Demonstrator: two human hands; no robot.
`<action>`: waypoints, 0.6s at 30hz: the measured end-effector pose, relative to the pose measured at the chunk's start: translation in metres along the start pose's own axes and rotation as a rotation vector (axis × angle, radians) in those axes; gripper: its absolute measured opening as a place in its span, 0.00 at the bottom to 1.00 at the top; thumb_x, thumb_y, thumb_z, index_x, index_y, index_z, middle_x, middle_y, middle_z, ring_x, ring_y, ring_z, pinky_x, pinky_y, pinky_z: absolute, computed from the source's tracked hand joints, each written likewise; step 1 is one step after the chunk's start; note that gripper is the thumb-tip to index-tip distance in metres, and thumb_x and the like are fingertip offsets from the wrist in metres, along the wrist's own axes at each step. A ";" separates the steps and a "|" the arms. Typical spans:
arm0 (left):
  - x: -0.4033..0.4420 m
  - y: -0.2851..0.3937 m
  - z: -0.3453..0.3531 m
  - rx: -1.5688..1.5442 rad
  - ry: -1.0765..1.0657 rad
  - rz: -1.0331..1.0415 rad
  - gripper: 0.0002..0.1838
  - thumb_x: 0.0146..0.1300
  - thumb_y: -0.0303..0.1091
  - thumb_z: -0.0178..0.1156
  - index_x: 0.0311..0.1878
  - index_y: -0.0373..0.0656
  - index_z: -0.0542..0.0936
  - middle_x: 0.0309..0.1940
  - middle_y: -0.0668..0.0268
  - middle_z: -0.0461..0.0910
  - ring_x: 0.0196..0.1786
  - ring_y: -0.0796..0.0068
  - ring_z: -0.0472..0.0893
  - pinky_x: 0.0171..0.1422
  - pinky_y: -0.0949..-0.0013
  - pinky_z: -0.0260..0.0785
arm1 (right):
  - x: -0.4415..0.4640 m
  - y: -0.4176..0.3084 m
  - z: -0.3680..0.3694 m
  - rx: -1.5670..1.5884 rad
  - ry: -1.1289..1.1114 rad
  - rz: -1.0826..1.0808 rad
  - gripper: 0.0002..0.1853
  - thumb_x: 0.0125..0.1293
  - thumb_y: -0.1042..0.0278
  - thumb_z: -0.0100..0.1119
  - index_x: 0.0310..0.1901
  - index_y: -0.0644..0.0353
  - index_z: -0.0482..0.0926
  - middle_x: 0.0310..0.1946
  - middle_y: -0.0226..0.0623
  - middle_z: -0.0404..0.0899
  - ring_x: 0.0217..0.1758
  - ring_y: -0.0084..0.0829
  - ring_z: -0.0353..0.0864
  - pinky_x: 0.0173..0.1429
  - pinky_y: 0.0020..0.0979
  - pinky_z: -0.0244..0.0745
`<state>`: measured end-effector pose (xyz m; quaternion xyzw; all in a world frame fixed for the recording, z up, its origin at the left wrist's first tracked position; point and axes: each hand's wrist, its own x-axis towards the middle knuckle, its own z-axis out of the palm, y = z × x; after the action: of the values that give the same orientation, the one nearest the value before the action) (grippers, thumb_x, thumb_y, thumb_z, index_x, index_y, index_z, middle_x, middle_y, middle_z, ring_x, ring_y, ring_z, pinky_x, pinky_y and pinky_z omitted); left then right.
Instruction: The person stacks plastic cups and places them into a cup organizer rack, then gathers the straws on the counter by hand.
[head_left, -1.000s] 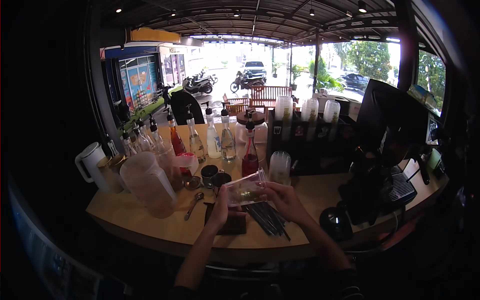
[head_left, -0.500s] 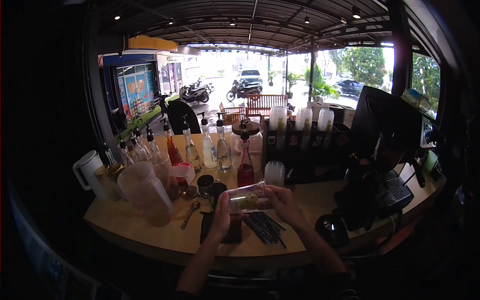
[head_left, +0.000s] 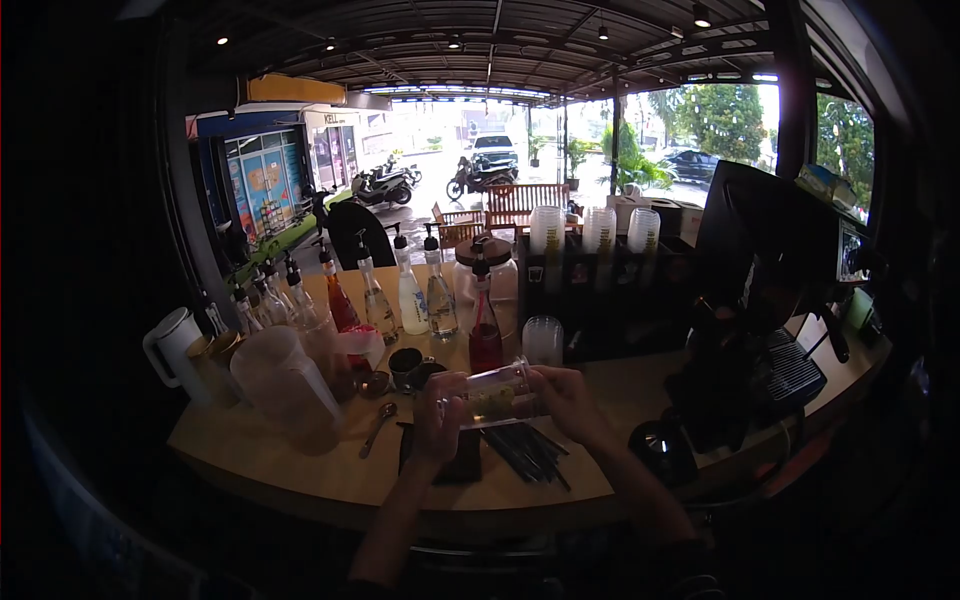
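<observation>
A clear plastic cup (head_left: 490,398) with a yellowish print lies sideways between my hands above the counter. My left hand (head_left: 438,415) is wrapped round its left end, and my right hand (head_left: 568,400) grips the rim end on the right. Beneath the cup, several dark straws (head_left: 527,455) are spread on the counter, beside a black pad (head_left: 455,468). Just behind my left hand stand metal cups (head_left: 405,368), partly hidden by it. A spoon (head_left: 377,430) rests to the left. A red syrup bottle (head_left: 485,340) with a pump is right behind the cup.
A frosted pitcher (head_left: 285,375) and a white jug (head_left: 178,348) stand on the left of the wooden counter (head_left: 330,470). Pump bottles (head_left: 412,295) line the back. Stacked cups (head_left: 545,342) and a black cup rack (head_left: 600,300) are behind; a dark machine (head_left: 740,330) occupies the right.
My left hand has shifted its hold, with its fingers now further round the cup. The cup stays sideways between both hands. The whole view has moved slightly.
</observation>
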<state>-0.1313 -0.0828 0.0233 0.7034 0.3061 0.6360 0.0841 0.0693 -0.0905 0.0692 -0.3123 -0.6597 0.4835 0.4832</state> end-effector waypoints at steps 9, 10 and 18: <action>-0.005 -0.006 0.007 -0.126 0.066 -0.276 0.20 0.67 0.45 0.43 0.45 0.37 0.75 0.37 0.60 0.78 0.42 0.71 0.77 0.46 0.69 0.66 | -0.004 0.003 0.010 0.055 0.006 -0.020 0.17 0.72 0.65 0.40 0.49 0.70 0.72 0.39 0.38 0.78 0.38 0.29 0.82 0.41 0.26 0.79; -0.006 -0.006 0.007 -0.126 0.063 -0.279 0.20 0.67 0.45 0.43 0.45 0.37 0.75 0.37 0.60 0.78 0.42 0.71 0.77 0.46 0.69 0.66 | -0.005 0.003 0.010 0.057 0.008 -0.018 0.17 0.72 0.65 0.40 0.49 0.70 0.72 0.39 0.38 0.78 0.38 0.29 0.82 0.41 0.26 0.79; -0.002 -0.003 0.008 -0.191 0.060 -0.338 0.19 0.68 0.43 0.43 0.44 0.37 0.75 0.36 0.62 0.78 0.41 0.75 0.76 0.46 0.72 0.66 | -0.004 0.000 0.010 0.110 -0.017 -0.070 0.17 0.73 0.65 0.39 0.49 0.71 0.72 0.41 0.39 0.77 0.40 0.31 0.82 0.44 0.27 0.80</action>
<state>-0.1247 -0.0790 0.0186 0.6115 0.3605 0.6597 0.2467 0.0612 -0.0977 0.0666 -0.2581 -0.6467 0.5044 0.5107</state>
